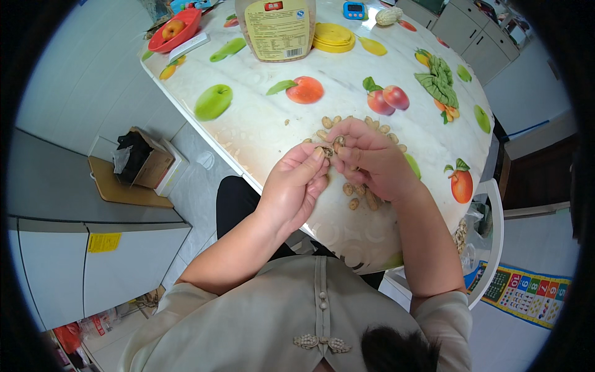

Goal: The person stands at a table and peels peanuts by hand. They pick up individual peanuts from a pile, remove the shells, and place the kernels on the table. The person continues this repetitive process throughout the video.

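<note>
My left hand (297, 179) pinches a piece of cracked peanut shell (327, 151) between thumb and forefinger. Right beside it, my right hand (372, 156) grips an opened peanut half (339, 142), with something reddish-brown visible inside the shell. Both hands meet above the fruit-printed tabletop (260, 130). Around and under the right hand lie several unshelled peanuts (359, 189), some beyond the knuckles and some nearer my body. The right palm and wrist hide part of this pile.
A large labelled plastic jar (279, 32) stands at the back near a yellow lid (333, 37). A red bowl (188, 23) holds an apple. A folded green cloth (439, 81) lies to the right. A bag of shells (460, 237) hangs by the white chair (495, 242).
</note>
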Demonstrator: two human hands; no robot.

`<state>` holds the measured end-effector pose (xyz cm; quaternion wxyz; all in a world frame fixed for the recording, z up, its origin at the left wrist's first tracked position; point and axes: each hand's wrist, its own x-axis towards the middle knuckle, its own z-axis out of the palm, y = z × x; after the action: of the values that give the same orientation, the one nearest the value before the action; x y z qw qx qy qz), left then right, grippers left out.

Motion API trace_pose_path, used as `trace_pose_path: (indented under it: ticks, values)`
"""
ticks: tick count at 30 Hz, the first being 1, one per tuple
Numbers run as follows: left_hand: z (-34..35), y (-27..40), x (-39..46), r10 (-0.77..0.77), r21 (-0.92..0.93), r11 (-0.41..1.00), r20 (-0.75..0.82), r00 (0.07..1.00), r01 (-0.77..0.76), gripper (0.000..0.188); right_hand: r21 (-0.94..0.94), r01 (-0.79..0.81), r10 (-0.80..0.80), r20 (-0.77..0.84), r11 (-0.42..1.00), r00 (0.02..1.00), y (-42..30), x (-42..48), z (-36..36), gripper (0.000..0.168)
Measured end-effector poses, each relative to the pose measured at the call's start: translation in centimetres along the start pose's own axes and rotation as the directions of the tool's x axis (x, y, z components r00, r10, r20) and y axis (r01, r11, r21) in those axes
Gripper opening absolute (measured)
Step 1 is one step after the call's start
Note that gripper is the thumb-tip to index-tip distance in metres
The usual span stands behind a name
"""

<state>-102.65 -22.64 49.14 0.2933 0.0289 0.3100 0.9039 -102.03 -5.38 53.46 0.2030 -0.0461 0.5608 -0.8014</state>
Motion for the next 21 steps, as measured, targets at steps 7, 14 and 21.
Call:
trace_pose_path:
  ticks: [7,14,21]
  values:
    - [1.7,0.3,0.0,-0.166,-0.287,0.95,-0.146,0.975,0.119,0.003,-0.418,0.301,-0.35,-0.043,0.857,0.936,0.0,-0.3,0.0,0.018]
    - [0.3,0.5,0.5,-0.18,-0.338,0.925,0.006,0.984,0.171,0.014,-0.513,0.195,-0.313,-0.152,0.836,0.938,-0.1,-0.3,1.3,0.013]
    - [4.4,3.3,2.5,0.07,0.865,0.464,0.18,0.981,-0.192,0.021,0.531,-0.033,0.149,-0.178,0.847,0.973,-0.6,0.5,1.2,0.021]
